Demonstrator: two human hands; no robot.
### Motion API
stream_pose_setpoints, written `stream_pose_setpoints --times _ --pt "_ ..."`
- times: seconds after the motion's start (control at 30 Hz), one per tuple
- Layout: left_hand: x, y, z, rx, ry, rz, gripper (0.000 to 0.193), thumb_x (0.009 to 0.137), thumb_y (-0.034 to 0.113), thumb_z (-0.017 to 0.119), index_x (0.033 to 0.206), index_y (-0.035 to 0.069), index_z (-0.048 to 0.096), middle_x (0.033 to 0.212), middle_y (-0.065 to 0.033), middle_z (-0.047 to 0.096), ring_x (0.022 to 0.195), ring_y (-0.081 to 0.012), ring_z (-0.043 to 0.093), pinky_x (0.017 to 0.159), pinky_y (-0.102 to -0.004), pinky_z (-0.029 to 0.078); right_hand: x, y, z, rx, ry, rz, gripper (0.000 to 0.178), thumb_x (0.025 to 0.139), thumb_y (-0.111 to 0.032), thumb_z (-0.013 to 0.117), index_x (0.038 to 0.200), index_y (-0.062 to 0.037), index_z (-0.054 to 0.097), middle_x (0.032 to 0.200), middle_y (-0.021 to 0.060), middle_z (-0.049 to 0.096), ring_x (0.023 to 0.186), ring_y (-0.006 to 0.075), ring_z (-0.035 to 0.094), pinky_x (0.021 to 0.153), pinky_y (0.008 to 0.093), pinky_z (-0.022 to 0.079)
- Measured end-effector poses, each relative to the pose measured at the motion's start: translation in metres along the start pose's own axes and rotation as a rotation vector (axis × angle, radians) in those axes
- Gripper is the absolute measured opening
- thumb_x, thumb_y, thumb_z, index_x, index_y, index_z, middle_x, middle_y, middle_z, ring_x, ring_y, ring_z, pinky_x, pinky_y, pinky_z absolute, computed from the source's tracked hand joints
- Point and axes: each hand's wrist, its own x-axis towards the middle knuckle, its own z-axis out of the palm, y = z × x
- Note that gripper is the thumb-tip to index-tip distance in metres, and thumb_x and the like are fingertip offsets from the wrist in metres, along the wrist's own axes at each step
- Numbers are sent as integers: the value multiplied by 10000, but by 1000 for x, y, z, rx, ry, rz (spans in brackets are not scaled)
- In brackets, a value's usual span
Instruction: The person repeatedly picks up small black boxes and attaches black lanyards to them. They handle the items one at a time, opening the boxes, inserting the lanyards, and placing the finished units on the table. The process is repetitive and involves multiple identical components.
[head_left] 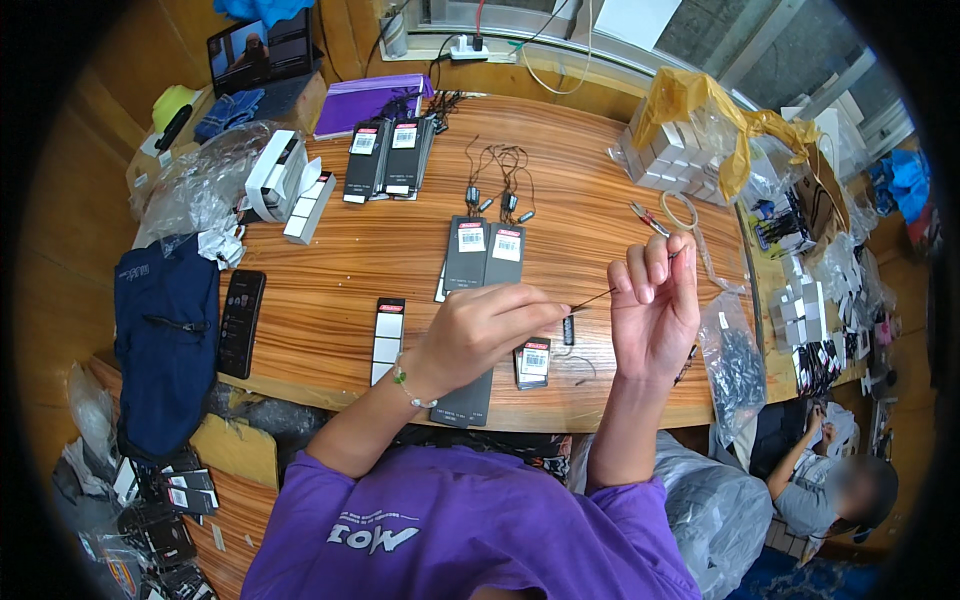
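A thin dark cord (595, 300) is stretched between my two hands over the table. My left hand (495, 325) pinches one end, its fingers pressed together. A small black piece with pale lettering (569, 329) hangs just below those fingertips. My right hand (655, 310) is raised, palm partly toward me, thumb and forefinger pinching the other end. Beneath my left hand lies a dark grey hang tag (463, 405), partly covered by it. Between my forearms sits a short stack of small tags (533, 363) with a white label on top.
Corded grey hang tags (485, 250) lie beyond my left hand, with more bundles (388, 155) farther back. A label strip (388, 340) and a phone (241, 322) lie left. Right are pliers (648, 217), a tape roll (679, 210) and white boxes (672, 155). Another person (825, 470) sits at lower right.
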Motion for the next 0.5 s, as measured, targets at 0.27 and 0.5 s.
stream_pose_setpoints --times 0.27,0.5 --pt "-63 -58 -76 105 -11 -514 427 725 234 709 1105 78 593 1108 -108 541 1059 -264 504 901 -359 410 -6 -35 -7 -141 -19 -164 116 934 -154 444 968 -49 476 693 13 445 553 68 366 529 229 314" --pt "-125 -85 -87 104 -316 -766 590 624 212 778 1158 78 566 1130 -87 467 1116 -238 423 950 -345 358 -6 -47 -37 -116 18 -166 129 933 -127 448 972 -8 481 694 31 437 547 75 355 536 224 319"
